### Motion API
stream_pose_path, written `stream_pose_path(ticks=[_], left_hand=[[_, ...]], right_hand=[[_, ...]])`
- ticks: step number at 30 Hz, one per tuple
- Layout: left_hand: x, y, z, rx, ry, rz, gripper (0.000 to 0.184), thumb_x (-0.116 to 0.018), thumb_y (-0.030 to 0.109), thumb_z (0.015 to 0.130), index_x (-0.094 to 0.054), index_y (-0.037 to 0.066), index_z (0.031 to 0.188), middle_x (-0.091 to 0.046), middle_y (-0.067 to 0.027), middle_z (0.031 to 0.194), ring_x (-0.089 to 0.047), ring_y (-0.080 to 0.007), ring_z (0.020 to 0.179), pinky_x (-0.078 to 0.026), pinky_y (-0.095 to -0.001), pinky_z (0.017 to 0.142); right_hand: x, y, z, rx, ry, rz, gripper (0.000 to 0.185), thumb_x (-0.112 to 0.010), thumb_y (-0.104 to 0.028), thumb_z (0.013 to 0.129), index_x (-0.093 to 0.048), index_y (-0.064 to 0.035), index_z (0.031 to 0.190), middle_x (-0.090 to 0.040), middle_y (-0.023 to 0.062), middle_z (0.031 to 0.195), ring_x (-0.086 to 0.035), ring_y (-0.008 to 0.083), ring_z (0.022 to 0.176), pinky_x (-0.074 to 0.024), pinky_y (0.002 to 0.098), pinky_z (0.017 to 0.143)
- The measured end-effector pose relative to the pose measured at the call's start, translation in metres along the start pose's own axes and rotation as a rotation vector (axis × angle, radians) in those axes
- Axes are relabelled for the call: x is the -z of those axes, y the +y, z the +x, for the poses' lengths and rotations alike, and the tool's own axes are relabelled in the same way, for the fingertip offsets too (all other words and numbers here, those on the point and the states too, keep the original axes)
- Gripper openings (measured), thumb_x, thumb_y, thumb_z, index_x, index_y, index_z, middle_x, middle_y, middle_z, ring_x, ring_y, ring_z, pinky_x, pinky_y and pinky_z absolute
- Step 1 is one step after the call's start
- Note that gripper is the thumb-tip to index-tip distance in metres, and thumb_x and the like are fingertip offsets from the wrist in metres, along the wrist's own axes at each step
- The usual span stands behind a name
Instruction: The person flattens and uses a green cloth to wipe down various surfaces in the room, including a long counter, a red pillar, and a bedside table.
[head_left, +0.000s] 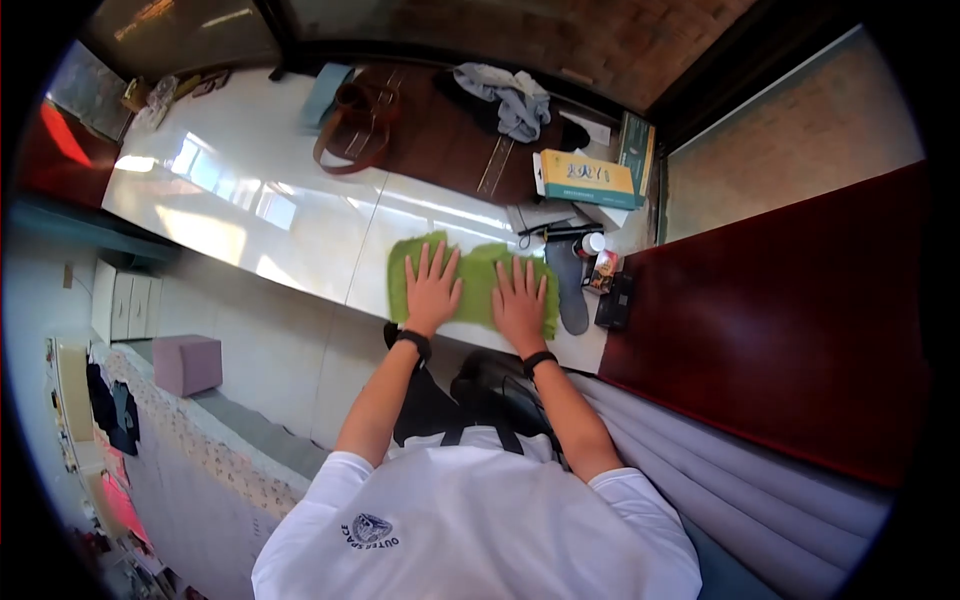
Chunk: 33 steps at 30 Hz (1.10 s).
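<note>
A green cloth (480,272) lies spread over the glossy white tiled ledge (300,225), close to its front edge. My left hand (431,292) rests flat on the cloth's left part, fingers spread and pointing away from me. On the right part my right hand (519,308) lies the same way, palm down with its fingers apart. Some cloth shows between the two hands. Just right of the cloth is a grey insole (569,288), near a white-capped bottle (590,243) and a small printed box (604,271).
Behind the cloth lies a brown panel (430,140) with a brown strap (350,150) and grey clothing (510,100). A yellow-green box (588,180) stands at the back right. Dark red furniture (770,320) borders the right side. A purple stool (187,363) stands on the floor.
</note>
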<state>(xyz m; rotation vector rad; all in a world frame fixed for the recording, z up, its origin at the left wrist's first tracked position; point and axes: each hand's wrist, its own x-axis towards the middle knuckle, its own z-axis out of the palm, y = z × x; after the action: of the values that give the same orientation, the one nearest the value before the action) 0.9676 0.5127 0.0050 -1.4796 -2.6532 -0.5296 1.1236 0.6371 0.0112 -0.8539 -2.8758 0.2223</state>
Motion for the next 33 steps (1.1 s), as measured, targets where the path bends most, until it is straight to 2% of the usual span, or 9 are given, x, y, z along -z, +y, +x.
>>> stream_pose_path(ticks=[2, 6, 9, 12, 16, 20, 26, 32, 33], left_hand=[[-0.002, 0.005, 0.002, 0.020, 0.013, 0.027, 0.059, -0.054, 0.035, 0.093, -0.043, 0.021, 0.149, -0.034, -0.0088, 0.157, -0.026, -0.0351, 0.146, -0.013, -0.0620, 0.116], [0.000, 0.010, -0.013, 0.009, -0.004, 0.004, 0.058, -0.054, 0.034, 0.093, -0.043, 0.021, 0.148, -0.036, -0.0086, 0.155, -0.028, -0.0351, 0.145, -0.015, -0.0604, 0.117], [0.006, 0.011, -0.018, -0.004, -0.031, 0.001, 0.060, -0.055, 0.034, 0.092, -0.042, 0.022, 0.149, -0.036, -0.0083, 0.156, -0.027, -0.0352, 0.145, -0.015, -0.0614, 0.116], [0.007, 0.012, -0.015, -0.019, -0.046, -0.015, 0.061, -0.055, 0.035, 0.091, -0.042, 0.023, 0.149, -0.035, -0.0083, 0.156, -0.027, -0.0352, 0.145, -0.014, -0.0621, 0.116], [0.006, 0.010, 0.005, -0.019, 0.015, -0.003, 0.061, -0.054, 0.034, 0.091, -0.042, 0.023, 0.149, -0.035, -0.0078, 0.156, -0.027, -0.0343, 0.146, -0.014, -0.0612, 0.117], [0.005, 0.008, 0.004, 0.000, 0.003, 0.003, 0.060, -0.054, 0.033, 0.091, -0.042, 0.023, 0.149, -0.036, -0.0075, 0.156, -0.028, -0.0330, 0.146, -0.014, -0.0599, 0.117], [0.019, -0.035, -0.009, -0.005, -0.030, -0.012, 0.058, -0.054, 0.030, 0.091, -0.044, 0.024, 0.148, -0.039, -0.0064, 0.154, -0.030, -0.0313, 0.145, -0.016, -0.0575, 0.118], [0.019, -0.081, 0.032, -0.004, 0.048, 0.003, 0.057, -0.053, 0.029, 0.092, -0.044, 0.023, 0.148, -0.038, -0.0065, 0.155, -0.029, -0.0311, 0.145, -0.016, -0.0574, 0.118], [0.021, -0.085, 0.036, 0.009, 0.045, 0.073, 0.060, -0.055, 0.032, 0.091, -0.042, 0.020, 0.149, -0.036, -0.0098, 0.155, -0.028, -0.0331, 0.145, -0.014, -0.0589, 0.117]], right_hand=[[-0.005, -0.002, -0.002, -0.065, 0.105, -0.011, 0.055, -0.051, -0.032, 0.096, -0.043, -0.0178, 0.148, -0.033, 0.0140, 0.156, -0.027, 0.0370, 0.145, -0.0160, 0.0595, 0.116], [-0.007, -0.014, -0.015, -0.102, 0.077, -0.002, 0.054, -0.050, -0.032, 0.097, -0.043, -0.0178, 0.148, -0.033, 0.0137, 0.157, -0.026, 0.0363, 0.146, -0.0156, 0.0594, 0.117], [0.006, -0.004, -0.037, 0.001, -0.031, 0.049, 0.054, -0.050, -0.032, 0.096, -0.043, -0.0187, 0.148, -0.033, 0.0133, 0.157, -0.026, 0.0355, 0.146, -0.0160, 0.0586, 0.117], [0.010, 0.011, -0.030, 0.042, -0.019, 0.024, 0.055, -0.051, -0.031, 0.096, -0.043, -0.0191, 0.149, -0.033, 0.0135, 0.156, -0.027, 0.0352, 0.145, -0.0166, 0.0583, 0.117], [0.007, 0.009, -0.002, -0.050, 0.082, 0.003, 0.055, -0.051, -0.029, 0.095, -0.043, -0.0169, 0.148, -0.033, 0.0141, 0.156, -0.026, 0.0375, 0.145, -0.0175, 0.0589, 0.116], [-0.010, -0.012, 0.000, -0.157, 0.116, -0.003, 0.059, -0.051, -0.029, 0.095, -0.039, -0.0105, 0.150, -0.032, 0.0178, 0.156, -0.024, 0.0398, 0.145, -0.0165, 0.0593, 0.116], [-0.004, -0.048, -0.027, -0.080, -0.028, 0.063, 0.061, -0.052, -0.028, 0.094, -0.037, -0.0094, 0.151, -0.028, 0.0187, 0.158, -0.021, 0.0402, 0.146, -0.0139, 0.0604, 0.116], [-0.016, -0.077, 0.035, -0.048, 0.056, 0.080, 0.062, -0.052, -0.030, 0.095, -0.037, -0.0089, 0.151, -0.026, 0.0203, 0.158, -0.020, 0.0407, 0.147, -0.0125, 0.0607, 0.117], [-0.018, -0.084, 0.040, -0.050, 0.061, 0.078, 0.062, -0.052, -0.030, 0.095, -0.037, -0.0089, 0.151, -0.026, 0.0203, 0.158, -0.020, 0.0407, 0.147, -0.0125, 0.0607, 0.117]])
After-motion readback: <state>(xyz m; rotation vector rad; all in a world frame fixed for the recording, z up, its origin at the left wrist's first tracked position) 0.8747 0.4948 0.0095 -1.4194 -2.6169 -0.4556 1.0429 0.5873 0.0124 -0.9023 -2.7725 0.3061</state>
